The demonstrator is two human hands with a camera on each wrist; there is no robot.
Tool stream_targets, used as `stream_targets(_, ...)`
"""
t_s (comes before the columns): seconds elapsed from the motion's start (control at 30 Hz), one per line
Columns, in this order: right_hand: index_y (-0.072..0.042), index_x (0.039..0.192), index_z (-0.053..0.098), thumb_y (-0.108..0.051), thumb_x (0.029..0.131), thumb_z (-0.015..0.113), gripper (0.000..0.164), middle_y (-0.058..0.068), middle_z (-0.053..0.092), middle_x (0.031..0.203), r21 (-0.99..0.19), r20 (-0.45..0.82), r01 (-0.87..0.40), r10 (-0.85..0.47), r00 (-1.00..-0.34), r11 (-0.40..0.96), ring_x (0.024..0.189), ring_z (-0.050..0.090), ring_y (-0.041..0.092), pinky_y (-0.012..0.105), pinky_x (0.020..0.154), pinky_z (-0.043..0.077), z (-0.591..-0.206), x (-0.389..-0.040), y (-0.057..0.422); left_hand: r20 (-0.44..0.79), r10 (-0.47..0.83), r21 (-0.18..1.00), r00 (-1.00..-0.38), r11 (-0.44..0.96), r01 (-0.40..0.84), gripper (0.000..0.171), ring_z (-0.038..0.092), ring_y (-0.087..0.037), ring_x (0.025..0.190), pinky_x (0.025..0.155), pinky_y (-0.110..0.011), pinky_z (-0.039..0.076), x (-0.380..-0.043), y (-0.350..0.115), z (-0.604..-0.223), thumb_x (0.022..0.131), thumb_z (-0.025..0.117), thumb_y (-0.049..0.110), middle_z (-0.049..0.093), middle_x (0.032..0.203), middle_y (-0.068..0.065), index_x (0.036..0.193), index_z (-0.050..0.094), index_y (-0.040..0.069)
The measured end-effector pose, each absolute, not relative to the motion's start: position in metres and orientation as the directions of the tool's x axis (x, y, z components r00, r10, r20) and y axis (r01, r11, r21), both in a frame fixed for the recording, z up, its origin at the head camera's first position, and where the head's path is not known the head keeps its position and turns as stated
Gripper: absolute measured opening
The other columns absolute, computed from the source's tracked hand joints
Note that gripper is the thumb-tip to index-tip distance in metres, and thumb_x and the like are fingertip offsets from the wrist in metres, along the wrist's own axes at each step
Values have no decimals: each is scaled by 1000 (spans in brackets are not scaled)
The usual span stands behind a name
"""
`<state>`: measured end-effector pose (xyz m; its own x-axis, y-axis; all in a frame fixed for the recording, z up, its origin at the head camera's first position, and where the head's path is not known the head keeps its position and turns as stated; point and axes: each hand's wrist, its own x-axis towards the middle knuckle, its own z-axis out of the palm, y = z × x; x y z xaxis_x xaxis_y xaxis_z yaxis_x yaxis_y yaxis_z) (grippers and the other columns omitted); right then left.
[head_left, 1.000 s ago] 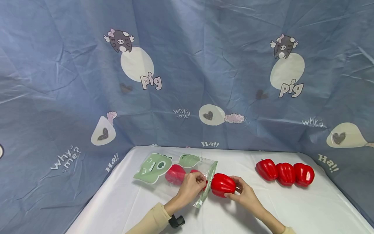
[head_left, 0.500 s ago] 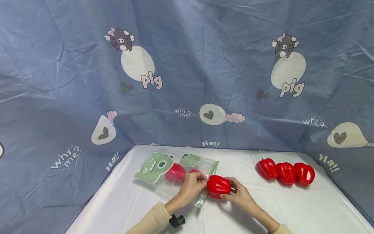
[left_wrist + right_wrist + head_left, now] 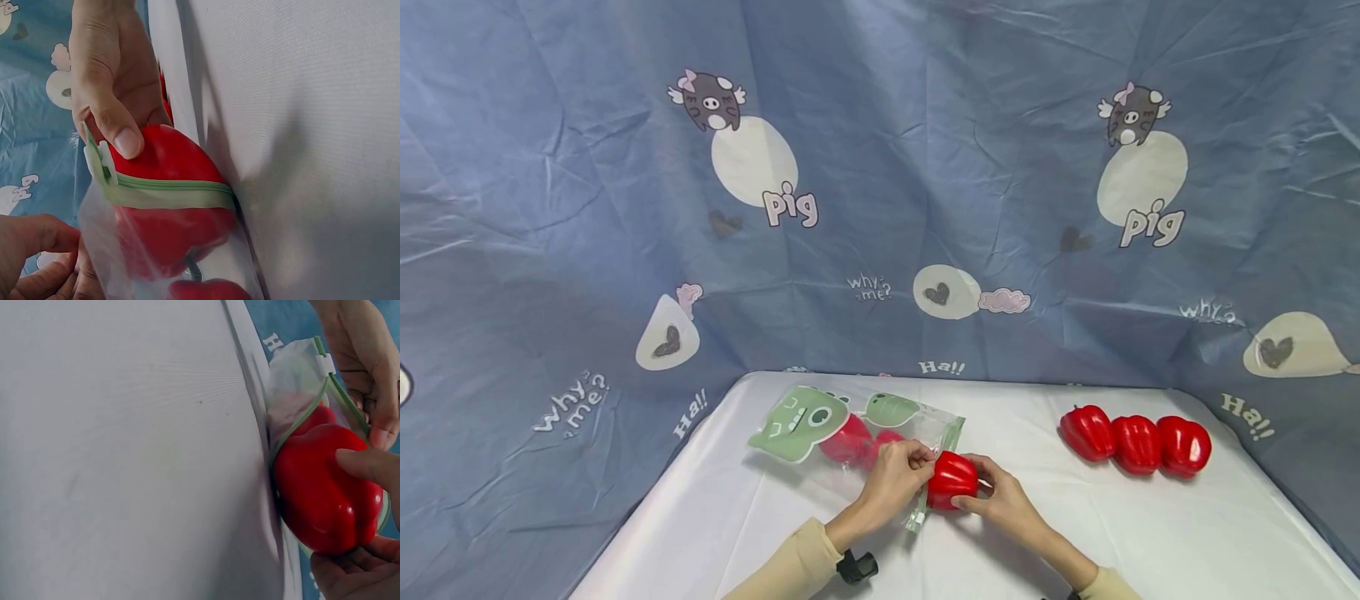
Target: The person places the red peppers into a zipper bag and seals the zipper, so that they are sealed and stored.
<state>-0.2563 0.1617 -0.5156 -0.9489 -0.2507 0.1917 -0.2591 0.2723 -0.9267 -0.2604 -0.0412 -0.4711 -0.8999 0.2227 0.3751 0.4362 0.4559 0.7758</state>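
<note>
My right hand grips a red bell pepper, thumb on one side and fingers on the other. That pepper is partly inside the mouth of a clear zip bag with a green edge; in the left wrist view its stem end lies past the zip strip. My left hand pinches the upper edge of the bag's mouth and holds it apart. Further inside the bag, printed with a green cartoon monster, more red peppers show through the plastic. A white slider sits at one end of the zip.
Three more red bell peppers lie in a row at the right back of the white-covered table. Behind the table hangs a blue printed cloth.
My right hand has moved the pepper leftward, from just outside the bag's mouth to partly within it. The peppers inside have shifted a little. The left hand keeps its hold on the bag's edge.
</note>
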Motion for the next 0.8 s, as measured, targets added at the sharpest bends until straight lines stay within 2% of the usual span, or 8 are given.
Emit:
stream_targets(0.33, 4, 132, 49, -7, 75, 79, 65, 23, 59, 124, -948, 172, -227, -242, -955, 222, 115, 59, 33, 30, 91, 52, -518, -260, 153, 371, 228, 789, -900, 433, 435, 6, 52, 0, 51, 47, -18, 47, -260, -41, -470, 80, 63, 1, 66, 69, -1, 81, 69, 2)
stream_targets(0.63, 7, 137, 43, 1, 83, 61, 57, 23, 53, 134, -935, 165, -246, -302, -939, 255, 124, 53, 35, 33, 100, 46, -517, -259, 149, 379, 216, 768, -900, 469, 436, 7, 53, 1, 59, 55, -17, 46, -260, -42, -468, 79, 64, 4, 66, 69, 2, 83, 71, 4)
stream_targets(0.8, 3, 135, 48, 0, 81, 64, 56, 18, 56, 130, -928, 164, -248, -294, -942, 277, 123, 54, 33, 30, 98, 48, -516, -261, 149, 374, 224, 774, -900, 459, 436, 8, 53, 1, 57, 53, -17, 46, -260, -42, -468, 80, 64, 4, 65, 69, 2, 84, 71, 3)
